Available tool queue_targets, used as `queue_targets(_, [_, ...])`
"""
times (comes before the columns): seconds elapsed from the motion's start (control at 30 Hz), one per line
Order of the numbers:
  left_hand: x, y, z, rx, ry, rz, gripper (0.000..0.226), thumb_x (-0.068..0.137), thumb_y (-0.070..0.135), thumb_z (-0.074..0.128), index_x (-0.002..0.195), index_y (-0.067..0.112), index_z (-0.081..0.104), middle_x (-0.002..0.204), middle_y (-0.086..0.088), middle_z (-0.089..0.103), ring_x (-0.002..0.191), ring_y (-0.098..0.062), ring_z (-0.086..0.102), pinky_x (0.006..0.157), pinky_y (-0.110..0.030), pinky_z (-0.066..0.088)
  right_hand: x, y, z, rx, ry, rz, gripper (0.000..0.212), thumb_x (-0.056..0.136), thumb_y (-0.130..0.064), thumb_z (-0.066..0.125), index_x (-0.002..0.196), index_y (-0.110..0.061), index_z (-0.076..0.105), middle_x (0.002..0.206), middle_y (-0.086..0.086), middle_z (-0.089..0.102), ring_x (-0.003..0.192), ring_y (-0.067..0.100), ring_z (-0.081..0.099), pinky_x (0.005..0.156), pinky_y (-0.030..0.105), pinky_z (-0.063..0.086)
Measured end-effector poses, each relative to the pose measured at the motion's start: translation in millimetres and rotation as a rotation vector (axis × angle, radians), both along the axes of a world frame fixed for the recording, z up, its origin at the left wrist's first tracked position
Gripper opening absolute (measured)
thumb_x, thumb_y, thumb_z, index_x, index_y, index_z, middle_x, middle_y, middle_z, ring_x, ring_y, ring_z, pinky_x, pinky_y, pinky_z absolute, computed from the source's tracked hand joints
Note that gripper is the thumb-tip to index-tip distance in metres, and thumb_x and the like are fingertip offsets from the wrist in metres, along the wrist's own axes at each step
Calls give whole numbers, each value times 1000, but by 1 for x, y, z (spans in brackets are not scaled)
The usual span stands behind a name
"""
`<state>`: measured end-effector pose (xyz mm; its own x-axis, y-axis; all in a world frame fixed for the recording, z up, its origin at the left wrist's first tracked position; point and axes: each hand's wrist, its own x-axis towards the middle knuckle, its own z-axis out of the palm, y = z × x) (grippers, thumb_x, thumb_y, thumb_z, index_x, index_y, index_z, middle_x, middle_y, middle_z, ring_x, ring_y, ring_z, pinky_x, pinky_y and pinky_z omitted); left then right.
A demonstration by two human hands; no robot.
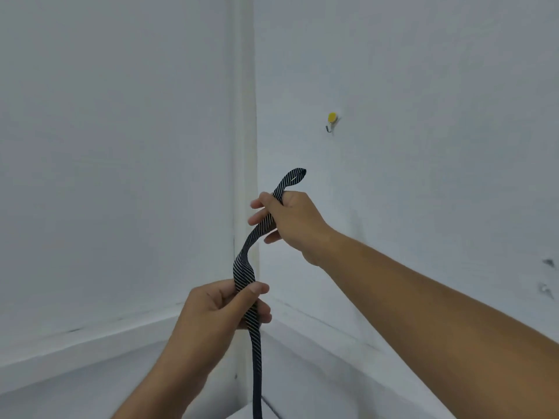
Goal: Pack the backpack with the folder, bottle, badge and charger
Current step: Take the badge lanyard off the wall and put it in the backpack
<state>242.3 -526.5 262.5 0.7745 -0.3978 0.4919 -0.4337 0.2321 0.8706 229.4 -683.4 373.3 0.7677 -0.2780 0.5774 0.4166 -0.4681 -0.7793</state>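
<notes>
A dark strap with thin white diagonal stripes [246, 261] runs up from the bottom edge of the head view in front of a white wall corner. My left hand [220, 309] pinches it low down between thumb and fingers. My right hand [290, 220] grips it higher up, and the strap's looped top end [295, 176] sticks out above that fist. What hangs at the strap's lower end is out of view. The backpack, folder, bottle and charger are not in view.
A small wall hook with a yellow round base [331, 121] sits on the right wall, above and to the right of my right hand. A white corner trim [245, 116] runs vertically between the two walls. White skirting lines both walls below.
</notes>
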Motion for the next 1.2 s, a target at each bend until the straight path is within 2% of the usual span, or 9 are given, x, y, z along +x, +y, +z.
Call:
queue_targets(0.23, [-23,105,-35,153,24,149,19,93,26,68,88,12,79,77,-11,78,77,-26,76,76,-40,58,-2,71,-73,93,158,144,36,104,-37,50,105,-6,70,90,9,77,68,16,71,65,33,61])
queue_targets(0.47, [-45,222,-45,143,50,227,17,96,20,65,93,7,76,78,-12,77,77,-28,76,75,-38,63,-48,186,-211,-7,517,513,64,88,-69,51,126,-20,64,113,0,75,106,14,69,86,36,57])
queue_targets(0.57, [-52,266,-42,149,69,203,15,96,18,65,94,6,74,78,-11,77,76,-27,76,72,-35,63,-89,240,-269,-34,684,599,76,76,-71,67,138,-31,50,127,-15,66,118,4,62,102,36,52])
queue_targets(0.7, [-64,312,-44,192,62,175,16,98,20,64,97,7,73,79,-8,78,77,-22,77,73,-35,63,-126,310,-315,-262,703,386,70,75,-50,82,132,-50,42,123,-34,54,105,-13,56,85,12,47])
queue_targets(0.83, [-69,349,-47,212,83,187,16,98,19,65,98,6,73,80,-8,77,73,-19,76,67,-31,61,-145,371,-342,-267,572,317,37,97,-17,63,125,-40,58,114,-33,54,101,-27,49,81,-1,39])
queue_targets(0.93, [-58,376,-60,250,103,276,16,98,18,64,98,4,72,79,-9,75,69,-18,74,60,-28,59,-162,395,-341,-204,501,376,39,96,-16,64,126,-39,58,111,-22,57,102,-10,58,91,13,48])
queue_targets(1.0, [-45,391,-78,280,180,315,14,98,16,64,97,5,71,79,-10,75,67,-19,73,60,-31,61,-174,408,-332,-60,492,468,48,88,-10,74,122,-38,54,96,-11,69,92,4,70,83,23,56])
queue_targets(1.1, [-30,408,-117,345,359,347,16,97,19,66,99,3,70,85,-12,76,64,-17,73,58,-27,62,-186,425,-315,190,427,596,67,73,11,81,123,-24,53,73,1,68,84,18,74,77,23,58])
queue_targets(1.2, [-27,421,-156,575,476,388,35,98,33,64,102,-1,73,80,-12,78,60,-17,74,68,-32,65,-183,435,-297,281,364,568,73,69,10,84,122,-25,49,78,9,74,83,20,75,76,27,59])
